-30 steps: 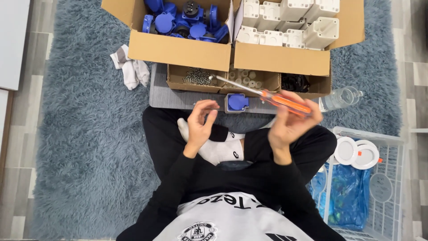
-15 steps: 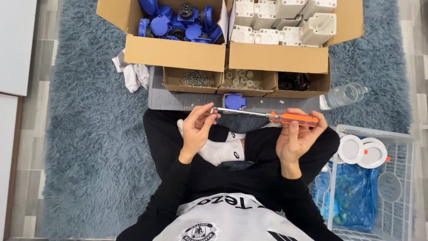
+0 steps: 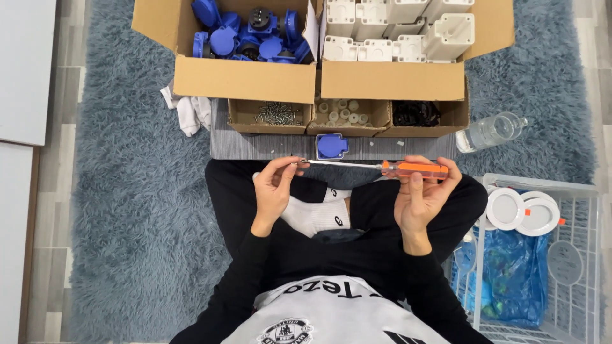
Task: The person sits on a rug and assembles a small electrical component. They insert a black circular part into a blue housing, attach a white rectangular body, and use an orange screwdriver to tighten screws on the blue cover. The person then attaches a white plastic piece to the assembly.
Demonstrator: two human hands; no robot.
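Screwdriver (image 3: 382,167) held level above the lap, right hand (image 3: 422,194) wrapped round its orange handle, left hand (image 3: 275,186) pinching the bare tip as if steadying it; blue socket cover (image 3: 332,146) lies just beyond the shaft.

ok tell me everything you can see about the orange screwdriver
The screwdriver has a translucent orange handle and a long thin silvery metal shaft. It lies nearly level across the person's lap, tip to the left. The right hand grips the handle; the left hand pinches the tip end. It is held in the air above the crossed legs.
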